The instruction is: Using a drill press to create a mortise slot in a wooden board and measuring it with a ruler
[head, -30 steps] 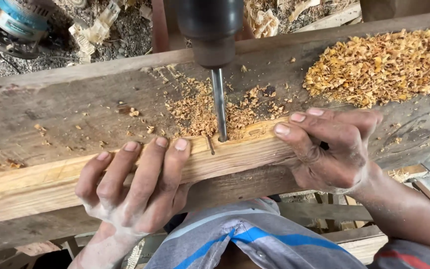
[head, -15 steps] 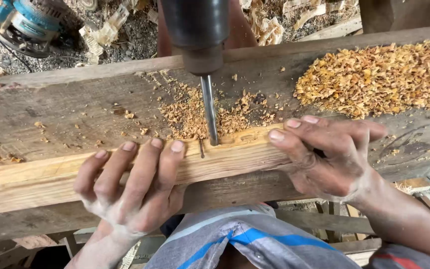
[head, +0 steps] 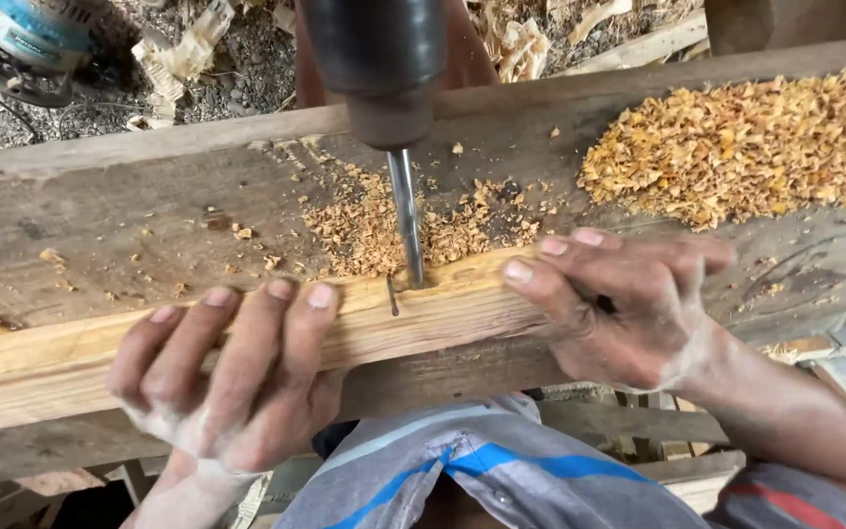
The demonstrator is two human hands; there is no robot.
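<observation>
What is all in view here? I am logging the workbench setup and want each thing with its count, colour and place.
Wooden strip: one, pale yellow, lying along the near edge of the bench under both hands.
Drill chuck: one, dark, top centre, above the strip.
Drill bit: one, silver, pointing down into the strip's far edge.
Workbench plank: one, weathered grey-brown, across the frame.
Shavings around the bit: one scatter, tan, centre.
Shavings heap: one, orange-yellow, upper right on the plank.
Power tool: one, blue and grey, on the ground, top left.
Shorts: grey with a blue stripe, bottom centre.
Left hand: flat on the strip, left of the bit.
Right hand: pressing the strip, right of the bit.
</observation>
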